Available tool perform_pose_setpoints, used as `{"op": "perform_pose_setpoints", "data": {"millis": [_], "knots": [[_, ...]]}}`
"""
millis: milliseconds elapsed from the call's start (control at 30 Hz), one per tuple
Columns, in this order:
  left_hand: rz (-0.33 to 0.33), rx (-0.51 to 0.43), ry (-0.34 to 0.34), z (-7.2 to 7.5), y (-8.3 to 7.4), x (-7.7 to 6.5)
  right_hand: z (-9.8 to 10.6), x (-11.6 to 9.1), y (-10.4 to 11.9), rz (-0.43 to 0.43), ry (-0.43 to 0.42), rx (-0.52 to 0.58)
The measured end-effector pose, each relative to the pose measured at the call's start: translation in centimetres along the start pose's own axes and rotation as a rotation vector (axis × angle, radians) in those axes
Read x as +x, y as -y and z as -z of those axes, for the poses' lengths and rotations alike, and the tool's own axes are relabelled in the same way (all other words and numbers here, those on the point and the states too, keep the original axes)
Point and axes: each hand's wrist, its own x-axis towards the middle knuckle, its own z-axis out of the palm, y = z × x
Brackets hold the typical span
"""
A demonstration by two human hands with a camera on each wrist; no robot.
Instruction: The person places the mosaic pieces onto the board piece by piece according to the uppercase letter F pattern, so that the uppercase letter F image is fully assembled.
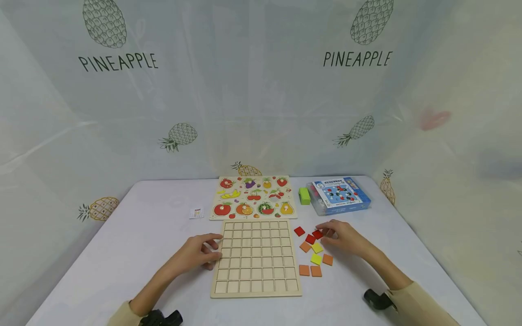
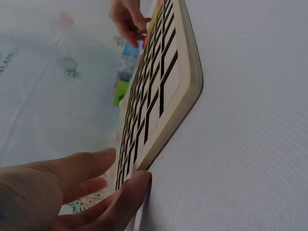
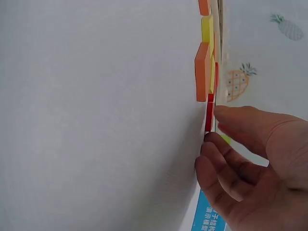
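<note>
A pale wooden grid board with square cells lies on the table. My left hand is at its left side, with fingertips right at the edge; in the left wrist view a finger presses against the board's side and the thumb stays apart above. To the right of the board, my right hand pinches a red square tile between thumb and fingertip, close to the table. Two other red tiles, two yellow tiles and several orange tiles lie scattered flat beside the board.
Behind the grid board is a fruit puzzle board. A green block and a blue-and-white boxed set stand at the back right. Left of the puzzle lies a small printed card. A pineapple-print sheet surrounds the table.
</note>
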Motion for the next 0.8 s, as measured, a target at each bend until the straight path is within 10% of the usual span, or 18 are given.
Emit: {"op": "perform_pose_setpoints", "data": {"millis": [800], "knots": [[0.037,0.045,-0.033,-0.8,-1.0,0.4,0.1,1.5,-0.9,-0.092,0.076,0.128]]}}
